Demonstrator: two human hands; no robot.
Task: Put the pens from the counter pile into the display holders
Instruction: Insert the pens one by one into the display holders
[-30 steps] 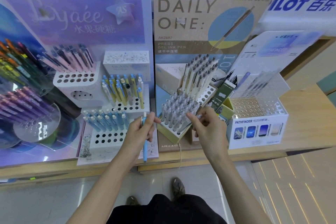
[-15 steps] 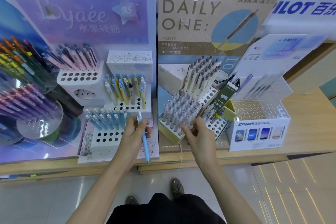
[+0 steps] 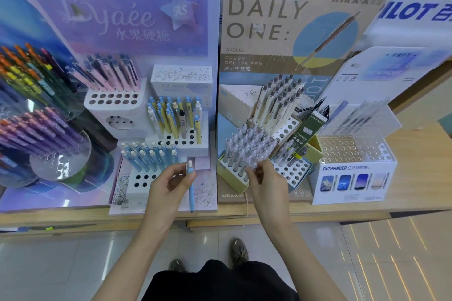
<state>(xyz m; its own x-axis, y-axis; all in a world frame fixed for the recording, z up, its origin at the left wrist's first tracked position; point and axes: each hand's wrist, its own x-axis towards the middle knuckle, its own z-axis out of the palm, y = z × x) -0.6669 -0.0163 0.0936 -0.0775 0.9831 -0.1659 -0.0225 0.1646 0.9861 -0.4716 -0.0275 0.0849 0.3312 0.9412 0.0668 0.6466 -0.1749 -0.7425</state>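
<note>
at the counter [image 3: 415, 178], left hand [image 3: 168, 188] pinches blue pen [image 3: 191, 193], right hand [image 3: 266, 183] clear plastic pen [image 3: 253, 162].

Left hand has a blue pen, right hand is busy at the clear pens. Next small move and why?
Probably: left hand carries the blue pen leftward and lowers it, tip down, into an empty front hole of the white holder. The blue pens standing there match it, and it hangs upright just beside them.

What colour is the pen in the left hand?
Light blue plastic pen with white top; head view.
</note>
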